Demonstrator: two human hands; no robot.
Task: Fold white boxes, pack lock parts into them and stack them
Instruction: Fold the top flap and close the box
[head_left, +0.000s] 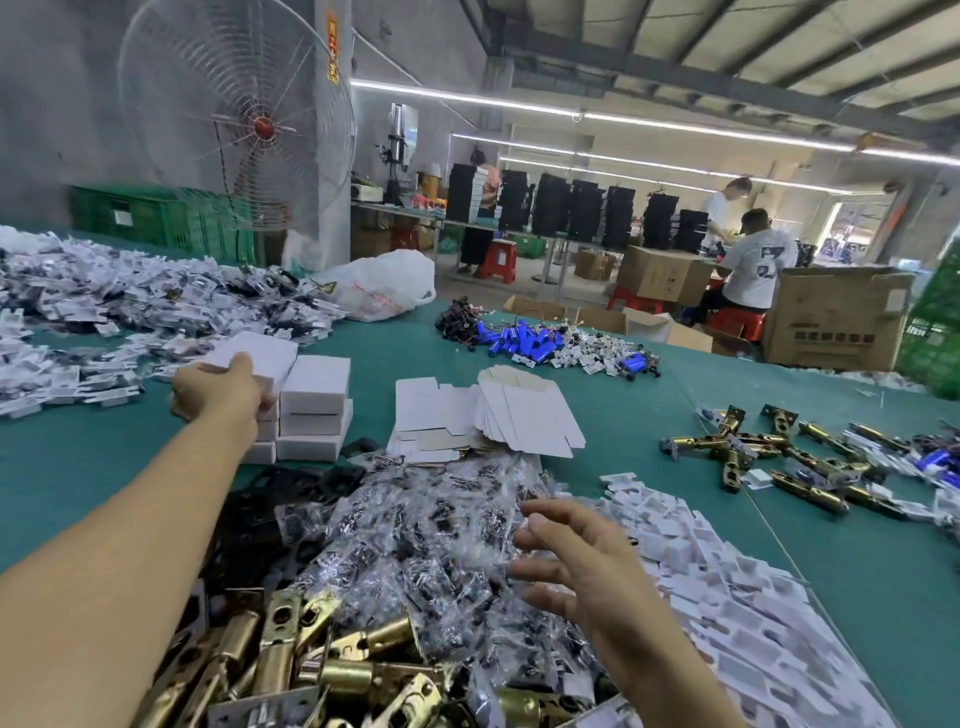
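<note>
As the left hand (218, 389) is gripping a white box (265, 353) over the stack (311, 415), right hand (566, 561) spread, skewed placing is risking collapse.

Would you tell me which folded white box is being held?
The tilted box in the left hand, above the left-side stack; the rest lie stacked flat.

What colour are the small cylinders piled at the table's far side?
The cylinders are bright blue; head view, the only one.

Matt white card boxes (315, 384), glossy brass latches (291, 660)
</note>
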